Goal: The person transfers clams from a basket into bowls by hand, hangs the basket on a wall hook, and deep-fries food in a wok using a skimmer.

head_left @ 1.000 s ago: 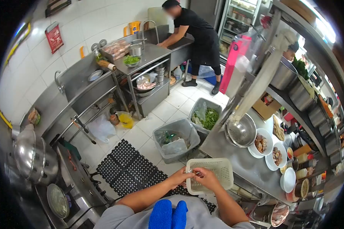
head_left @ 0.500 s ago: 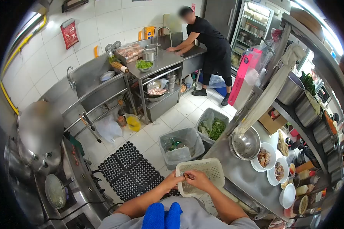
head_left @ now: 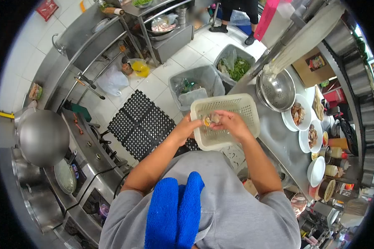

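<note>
In front of me, a cream perforated plastic basket [head_left: 252,108] sits beneath both hands. Over its near-left part, my left hand [head_left: 186,129] is closed, thumb and fingers pinching an opened clam [head_left: 207,121] with orange-yellow flesh showing. My right hand [head_left: 234,125] meets it from the other side, its fingers closed on the clam's greyish shell [head_left: 215,118]. Part of the clam is hidden behind the fingertips. To the right on the steel counter, one white bowl [head_left: 287,121] contains shellfish, and a second white bowl [head_left: 302,143] beside it contains more.
Beyond the basket stand a grey bin [head_left: 175,81] lined with plastic and another bin [head_left: 221,54] of greens. A steel colander [head_left: 283,93] sits on the counter [head_left: 274,133]. Left are a stove [head_left: 89,159] and black floor mat [head_left: 142,120]. A co-worker's legs [head_left: 226,16] show at the back.
My view has tipped downward, so the co-worker's upper body has left the frame. The clam now shows orange-yellow flesh between my fingers, and my hands are slightly farther apart.
</note>
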`<state>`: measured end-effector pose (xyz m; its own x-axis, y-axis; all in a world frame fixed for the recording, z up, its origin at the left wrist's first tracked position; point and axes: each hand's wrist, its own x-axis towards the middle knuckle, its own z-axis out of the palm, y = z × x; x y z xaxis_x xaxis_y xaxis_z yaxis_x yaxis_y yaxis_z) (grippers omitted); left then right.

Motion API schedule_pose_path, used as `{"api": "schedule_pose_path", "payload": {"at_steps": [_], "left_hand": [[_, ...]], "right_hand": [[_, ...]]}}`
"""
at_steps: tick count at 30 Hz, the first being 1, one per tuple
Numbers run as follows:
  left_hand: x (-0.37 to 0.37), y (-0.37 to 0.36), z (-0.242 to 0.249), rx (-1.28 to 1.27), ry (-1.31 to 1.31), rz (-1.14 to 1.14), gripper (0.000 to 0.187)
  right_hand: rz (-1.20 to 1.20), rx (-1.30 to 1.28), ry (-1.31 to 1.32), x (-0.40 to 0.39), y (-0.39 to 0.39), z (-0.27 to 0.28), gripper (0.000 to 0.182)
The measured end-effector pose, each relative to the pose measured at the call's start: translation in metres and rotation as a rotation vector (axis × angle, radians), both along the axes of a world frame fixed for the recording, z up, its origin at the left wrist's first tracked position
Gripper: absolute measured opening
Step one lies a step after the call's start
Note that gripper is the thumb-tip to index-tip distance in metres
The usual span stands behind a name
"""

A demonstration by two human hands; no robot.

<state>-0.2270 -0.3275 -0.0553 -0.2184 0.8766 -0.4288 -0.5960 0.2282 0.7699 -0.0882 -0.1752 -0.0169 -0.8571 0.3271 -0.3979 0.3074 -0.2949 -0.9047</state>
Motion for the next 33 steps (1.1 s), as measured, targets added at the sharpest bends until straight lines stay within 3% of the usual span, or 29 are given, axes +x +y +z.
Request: {"api": "schedule_pose_path", "payload": {"at_steps": [9, 16, 20, 22, 24, 29, 31, 33], "left_hand": [[0.018, 0.012, 0.002, 0.008, 0.049, -0.048, 0.055], [0.031, 0.016, -0.002, 0.005, -0.057, 0.016, 0.045], [0.026, 0.004, -0.023, -0.046, -0.075, 0.091, 0.050], [0.023, -0.004, -0.022, -0.041, -0.133, 0.112, 0.050], [0.018, -0.013, -0.022, -0.055, -0.131, 0.131, 0.051], [0.006, -0.022, -0.032, -0.057, -0.101, 0.173, 0.052], [0.003, -0.019, -0.033, -0.049, -0.095, 0.196, 0.052], [0.004, -0.013, -0.025, -0.058, -0.090, 0.189, 0.053]], "right_hand": [[-0.119, -0.138, -0.021, 0.025, 0.007, -0.014, 0.033], [-0.132, 0.021, 0.029, 0.044, 0.018, -0.027, 0.037], [-0.448, -0.001, 0.093, 0.098, 0.056, 0.002, 0.034], [-0.629, 0.142, 0.173, 0.141, 0.089, 0.018, 0.032], [-0.793, 0.463, 0.075, 0.181, 0.124, 0.041, 0.030], [-1.136, 0.775, -0.072, 0.248, 0.208, 0.062, 0.031], [-1.175, 0.779, -0.083, 0.258, 0.234, 0.042, 0.031], [-0.972, 0.917, -0.398, 0.269, 0.260, 0.013, 0.032]]}}
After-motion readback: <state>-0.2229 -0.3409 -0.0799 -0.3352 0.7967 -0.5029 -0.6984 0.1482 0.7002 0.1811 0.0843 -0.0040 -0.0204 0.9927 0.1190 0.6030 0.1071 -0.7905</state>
